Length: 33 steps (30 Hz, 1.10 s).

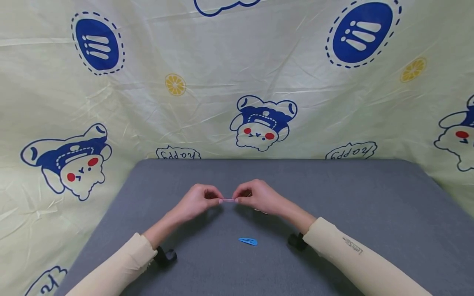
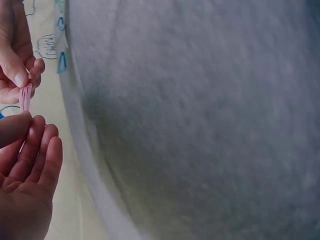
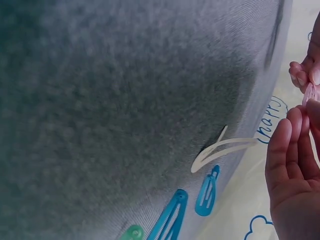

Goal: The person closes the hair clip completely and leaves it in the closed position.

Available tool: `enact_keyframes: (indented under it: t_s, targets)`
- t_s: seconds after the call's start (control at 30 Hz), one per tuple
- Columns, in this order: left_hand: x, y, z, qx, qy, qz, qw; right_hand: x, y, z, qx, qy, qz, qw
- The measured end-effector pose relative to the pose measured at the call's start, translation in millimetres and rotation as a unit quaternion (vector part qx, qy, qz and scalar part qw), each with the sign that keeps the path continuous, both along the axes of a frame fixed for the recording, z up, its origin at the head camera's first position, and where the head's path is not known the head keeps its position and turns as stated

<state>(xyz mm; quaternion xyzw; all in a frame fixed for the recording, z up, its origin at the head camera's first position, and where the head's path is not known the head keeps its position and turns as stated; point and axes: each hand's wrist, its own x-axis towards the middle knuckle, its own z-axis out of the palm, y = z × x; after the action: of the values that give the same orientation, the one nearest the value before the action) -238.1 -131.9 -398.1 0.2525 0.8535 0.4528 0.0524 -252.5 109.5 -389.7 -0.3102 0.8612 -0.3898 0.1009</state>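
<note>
A small pink snap hair clip is held between my two hands, above the table. One end is pinched between the thumb and fingers of my left hand. My right hand pinches the opposite end. In the left wrist view the slotted face of the pink clip shows between the thumbs. Fingertips cover both of its ends, and I cannot tell whether it is snapped or unsnapped. Beneath the right hand lies a cream hair clip, its two arms spread apart.
On the grey table, a blue hair clip lies nearer me than the hands. The right wrist view shows a small blue clip, a larger blue clip and part of a green clip. A printed curtain hangs behind the table.
</note>
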Motion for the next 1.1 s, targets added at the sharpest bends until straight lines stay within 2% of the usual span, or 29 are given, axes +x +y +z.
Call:
enact_keyframes:
  t_s: [0.4,0.53,0.9,1.1]
  targets:
    - [-12.7,-7.0,-12.0,-0.038,-0.008,0.014,0.9991,-14.4,-11.6,-10.4,0.030,-0.010,0.016,0.999]
    - [-15.8,-8.6,-14.6,-0.050,0.004,0.014,0.9986,-17.2,-15.6,-12.8,0.041,-0.006,0.020,0.999]
    - [-23.4,-10.7,-18.9,-0.107,0.028,-0.010,0.9938,-23.0,-24.0,-17.0,0.084,0.006,0.036,0.996]
    - [-25.3,-10.8,-19.2,-0.113,0.035,-0.021,0.9927,-23.2,-25.7,-15.6,0.088,0.006,0.041,0.995]
